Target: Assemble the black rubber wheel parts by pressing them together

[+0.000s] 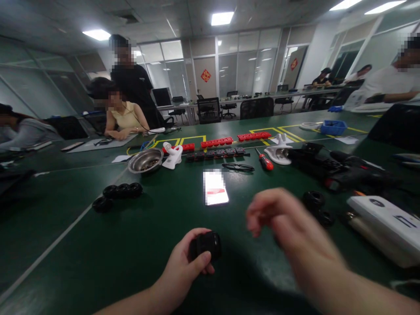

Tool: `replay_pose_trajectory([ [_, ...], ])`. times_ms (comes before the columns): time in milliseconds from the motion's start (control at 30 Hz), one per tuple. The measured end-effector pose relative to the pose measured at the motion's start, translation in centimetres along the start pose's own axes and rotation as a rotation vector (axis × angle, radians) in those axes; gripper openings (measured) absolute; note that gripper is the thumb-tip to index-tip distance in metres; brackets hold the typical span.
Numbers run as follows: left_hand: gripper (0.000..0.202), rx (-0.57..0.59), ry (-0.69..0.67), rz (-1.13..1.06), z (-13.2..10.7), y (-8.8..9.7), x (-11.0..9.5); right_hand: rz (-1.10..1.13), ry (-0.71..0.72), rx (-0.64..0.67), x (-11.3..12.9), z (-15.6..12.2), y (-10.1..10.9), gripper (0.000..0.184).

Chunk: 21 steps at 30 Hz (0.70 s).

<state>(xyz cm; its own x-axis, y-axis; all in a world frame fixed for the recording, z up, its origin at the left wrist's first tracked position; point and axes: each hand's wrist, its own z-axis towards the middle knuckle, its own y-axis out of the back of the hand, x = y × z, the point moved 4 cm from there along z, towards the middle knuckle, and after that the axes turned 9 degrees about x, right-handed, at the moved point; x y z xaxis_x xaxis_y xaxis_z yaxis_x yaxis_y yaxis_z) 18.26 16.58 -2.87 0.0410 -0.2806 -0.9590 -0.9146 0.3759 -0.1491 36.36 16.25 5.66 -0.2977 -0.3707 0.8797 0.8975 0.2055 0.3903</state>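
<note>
My left hand (188, 258) is closed around a glossy black rounded part (210, 245), thumb in front and fingers behind, low over the green table. My right hand (282, 218) is in the air to the right of it, apart from the part. Its fingers are bent and smeared by motion, so whether anything is in them does not show. Ahead of both hands lies a phone (216, 197) with a bright screen. Several black ring-shaped parts (123, 190) stand in a row at the left, and more black round parts (314, 200) lie beyond my right hand.
Farther back are a metal bowl (146, 160) of small pieces, red trays (216, 142), a black strip of blocks (218, 154), glasses (238, 167) and a red screwdriver (265, 161). A white box (390, 218) is at the right. Other people sit around the table.
</note>
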Motion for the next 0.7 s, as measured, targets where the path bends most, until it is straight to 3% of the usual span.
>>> replay_pose_trajectory([
  [133, 0.047, 0.045, -0.044, -0.046, 0.2, -0.2, 0.0, 0.013, -0.056, 0.315, -3.4, 0.5, -4.8, 0.022],
  [200, 0.050, 0.089, -0.048, -0.082, 0.4, -0.2, 0.2, -0.017, -0.050, 0.352, -4.6, 0.4, -5.8, 0.022],
  [400, 0.051, 0.161, -0.079, -0.048, 0.8, 0.5, 0.6, -0.224, 0.179, 0.388, -3.8, 0.3, -5.4, 0.025],
  [467, 0.047, 0.180, -0.084, -0.053, 0.8, 0.5, 0.6, -0.222, 0.176, 0.400, -4.0, 0.3, -5.5, 0.028],
  [600, 0.047, 0.142, -0.097, -0.056, 0.7, 0.2, 0.6, 0.026, 0.112, 0.294, -5.2, 0.4, -5.4, 0.041],
  [700, 0.051, 0.057, -0.071, -0.018, 0.7, 0.2, 0.6, 0.199, 0.053, 0.139, -6.2, 0.8, -5.0, 0.033],
])
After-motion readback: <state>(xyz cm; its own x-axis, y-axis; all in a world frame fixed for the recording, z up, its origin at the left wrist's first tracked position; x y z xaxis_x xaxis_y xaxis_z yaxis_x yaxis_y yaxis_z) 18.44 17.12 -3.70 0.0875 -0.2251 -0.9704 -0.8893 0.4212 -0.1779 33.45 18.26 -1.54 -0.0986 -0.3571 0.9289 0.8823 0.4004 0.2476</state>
